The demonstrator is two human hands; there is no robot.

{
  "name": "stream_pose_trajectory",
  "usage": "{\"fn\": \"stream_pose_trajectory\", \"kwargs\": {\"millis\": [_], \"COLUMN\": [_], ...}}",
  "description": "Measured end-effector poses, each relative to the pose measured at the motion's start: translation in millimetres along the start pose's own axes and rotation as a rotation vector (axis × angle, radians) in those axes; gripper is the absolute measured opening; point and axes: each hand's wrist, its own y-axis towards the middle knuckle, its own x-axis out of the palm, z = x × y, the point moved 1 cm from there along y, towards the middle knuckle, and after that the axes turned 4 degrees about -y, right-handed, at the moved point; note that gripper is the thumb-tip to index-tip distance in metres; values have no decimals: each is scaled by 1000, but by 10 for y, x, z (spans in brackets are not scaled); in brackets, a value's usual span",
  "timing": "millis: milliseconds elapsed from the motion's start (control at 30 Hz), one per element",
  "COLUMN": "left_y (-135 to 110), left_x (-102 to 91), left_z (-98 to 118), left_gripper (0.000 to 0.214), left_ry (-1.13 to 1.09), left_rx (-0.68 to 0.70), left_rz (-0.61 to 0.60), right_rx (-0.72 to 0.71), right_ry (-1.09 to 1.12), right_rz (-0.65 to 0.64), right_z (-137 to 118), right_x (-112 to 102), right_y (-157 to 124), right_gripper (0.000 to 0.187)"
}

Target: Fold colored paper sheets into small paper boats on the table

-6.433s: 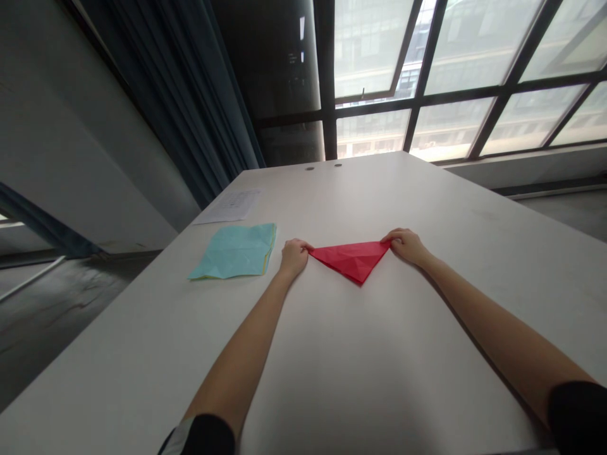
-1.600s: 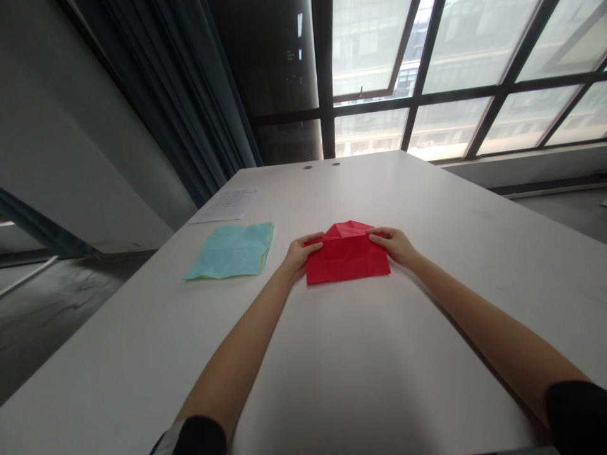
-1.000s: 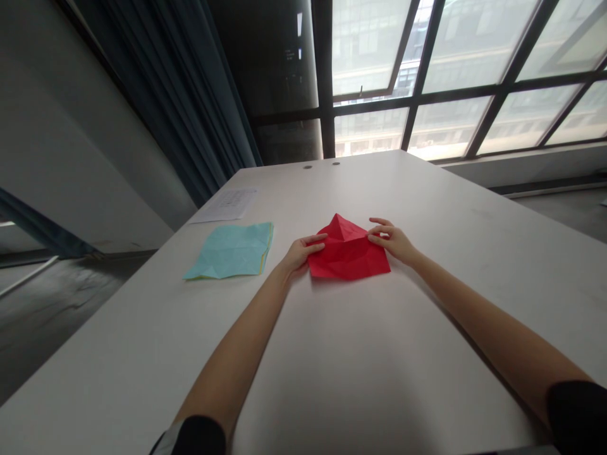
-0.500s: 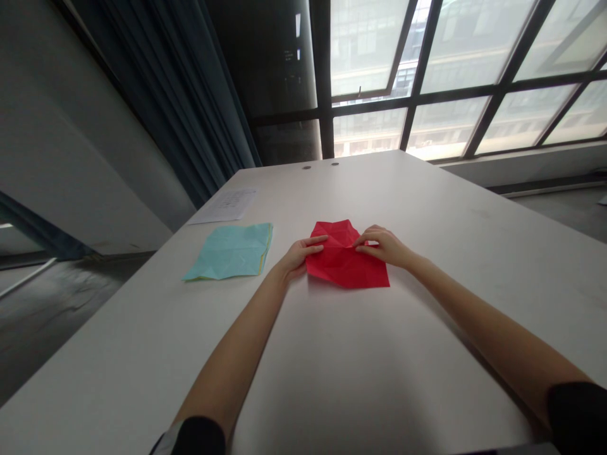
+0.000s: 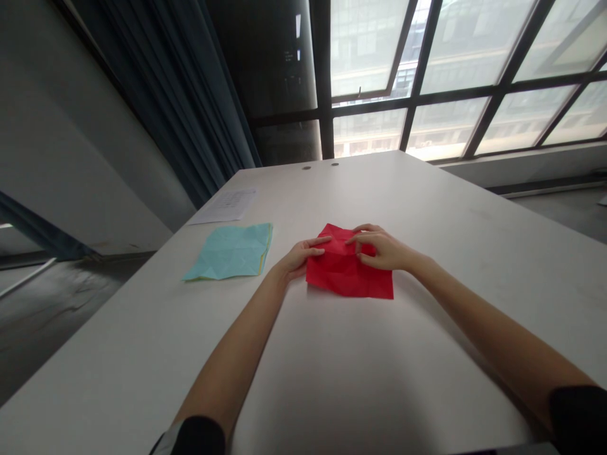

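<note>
A creased red paper sheet (image 5: 348, 272) lies almost flat on the white table (image 5: 332, 366), roughly square. My left hand (image 5: 300, 256) rests at its left edge, thumb and fingers pinching that edge. Over the sheet's upper middle, my right hand (image 5: 382, 248) has its fingers curled down onto the paper, gripping a fold there. Both forearms stretch out from the bottom of the view.
A light blue creased sheet (image 5: 232, 251) on a thin stack of coloured paper lies to the left. Beyond that stack sits a white printed page (image 5: 227, 205). Dark curtains hang at the left, large windows stand behind the table's far edge.
The red paper went from a folded triangle to an opened, nearly flat square. My right hand slid from the sheet's right corner toward its middle; my left hand stayed at the left edge.
</note>
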Motion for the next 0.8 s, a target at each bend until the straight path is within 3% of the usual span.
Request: {"fn": "stream_pose_trajectory", "kwargs": {"millis": [267,500,800], "left_y": [-7,25,-33], "left_x": [13,-13,-83], "left_z": [9,-30,19], "left_gripper": [52,46,64], "left_ry": [3,-24,0], "left_rx": [11,28,-46], "left_rz": [30,-17,-35], "right_rx": [-61,-77,-51], "right_ry": [-4,-31,-143], "right_rz": [15,51,131], "right_z": [-23,-55,36], "right_x": [-9,29,-17], "right_y": [14,31,4], "right_gripper": [10,17,17]}}
